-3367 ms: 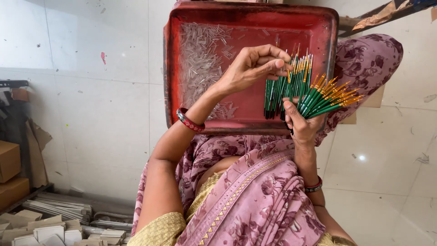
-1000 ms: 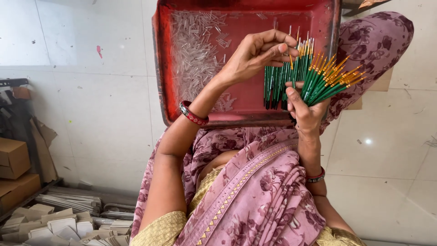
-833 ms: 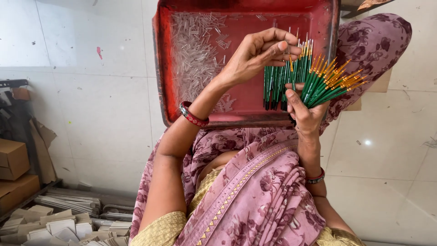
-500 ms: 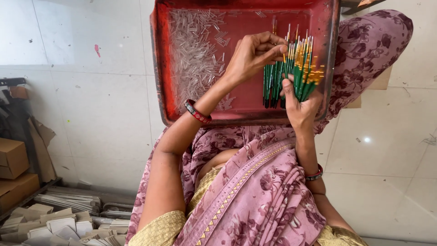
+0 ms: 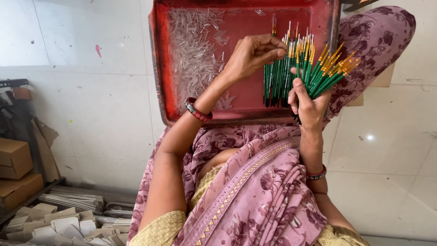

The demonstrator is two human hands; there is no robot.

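Two hands at work: right hand [image 5: 309, 102] grips a fan of green brushes [image 5: 302, 68] above the red tray [image 5: 159, 68]; left hand [image 5: 252, 54] pinches one brush. Many clear caps [image 5: 195, 50] remain unused.

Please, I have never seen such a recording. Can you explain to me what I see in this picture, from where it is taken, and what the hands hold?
There is no machine here. A person wears one camera on the head, and it looks down at that person's own two bare hands and lap.

A red tray rests on the lap, which is covered by pink flowered cloth. Inside the tray lies a heap of small clear tubes.

The right hand grips a fanned bunch of thin green brushes with yellow and metal ends. The left hand pinches the top of one brush in that bunch with its fingers. A red bangle sits on the left wrist.

The floor is pale tile. At the lower left are cardboard boxes and stacks of folded cards.
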